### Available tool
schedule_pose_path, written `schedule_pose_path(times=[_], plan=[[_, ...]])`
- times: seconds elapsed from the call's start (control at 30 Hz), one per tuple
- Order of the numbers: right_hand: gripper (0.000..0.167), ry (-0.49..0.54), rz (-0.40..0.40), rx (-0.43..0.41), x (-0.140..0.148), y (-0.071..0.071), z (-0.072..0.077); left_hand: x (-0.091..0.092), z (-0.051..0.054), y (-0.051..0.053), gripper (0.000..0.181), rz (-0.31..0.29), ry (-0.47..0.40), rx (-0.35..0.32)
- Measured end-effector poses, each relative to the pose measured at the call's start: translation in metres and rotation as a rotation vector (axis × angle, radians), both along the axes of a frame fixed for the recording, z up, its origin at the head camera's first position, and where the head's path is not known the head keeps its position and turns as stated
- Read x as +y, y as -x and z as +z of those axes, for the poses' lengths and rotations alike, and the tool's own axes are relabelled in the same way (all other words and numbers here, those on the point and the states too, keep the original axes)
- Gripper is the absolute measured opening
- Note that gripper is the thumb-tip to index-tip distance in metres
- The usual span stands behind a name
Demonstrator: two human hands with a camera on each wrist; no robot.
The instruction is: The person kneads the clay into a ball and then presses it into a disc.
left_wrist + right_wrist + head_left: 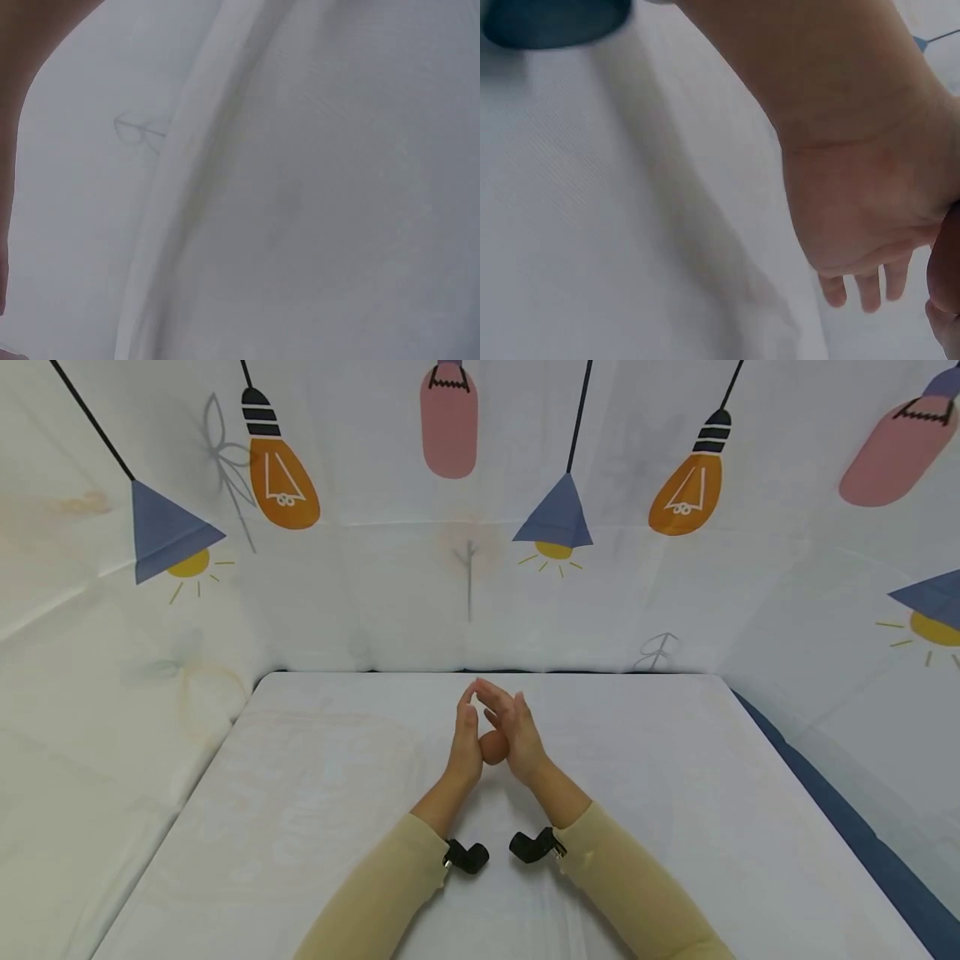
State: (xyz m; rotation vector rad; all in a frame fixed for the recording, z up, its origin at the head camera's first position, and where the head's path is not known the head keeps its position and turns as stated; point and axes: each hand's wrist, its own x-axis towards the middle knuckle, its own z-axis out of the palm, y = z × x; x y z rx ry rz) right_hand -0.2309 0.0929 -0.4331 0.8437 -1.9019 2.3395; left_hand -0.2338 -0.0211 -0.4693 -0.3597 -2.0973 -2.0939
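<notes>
A small reddish-brown ball [493, 748] sits between the palms of both hands, above the middle of the table. My left hand [465, 742] stands on edge with its fingers extended, its palm against the ball's left side. From the other side my right hand [523, 739] presses the ball with its palm, fingers stretched forward. The fingertips of both hands meet beyond the ball. In the right wrist view the right hand [870, 202] shows its heel and several fingers, with part of the ball [945, 266] at the edge. The left wrist view catches only a strip of skin.
A white cloth covers the table [315, 793]. Behind it hangs a pale backdrop [405, 593] printed with lamps and bulbs. Black wrist devices [467, 858] sit at both sleeve cuffs, close to each other. Dark blue fabric [840, 810] shows past the table's right edge.
</notes>
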Motion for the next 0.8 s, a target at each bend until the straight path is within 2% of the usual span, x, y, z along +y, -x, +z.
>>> schedule_pose_path(times=[0.13,0.27,0.4,0.53,0.67,0.8], plan=[[0.075,0.006,-0.079,-0.021,0.001,0.005,0.002,0.005,0.000,-0.004,0.070,-0.077,0.052,-0.007],[0.064,-0.045,-0.168,-0.022,0.002,0.012,0.000,0.008,0.002,-0.007,0.066,-0.150,0.037,-0.018],[0.058,-0.096,-0.231,-0.051,0.002,0.020,-0.004,0.008,0.004,-0.010,0.064,-0.193,-0.016,-0.015],[0.058,-0.145,-0.241,-0.124,0.001,0.025,-0.009,0.006,0.009,-0.011,0.071,-0.221,-0.096,0.022],[0.057,-0.166,-0.204,-0.183,-0.003,0.025,-0.015,0.004,0.012,-0.011,0.079,-0.201,-0.126,0.068],[0.061,-0.192,-0.194,-0.196,-0.009,0.019,-0.019,0.003,0.011,-0.010,0.082,-0.137,-0.102,0.068]])
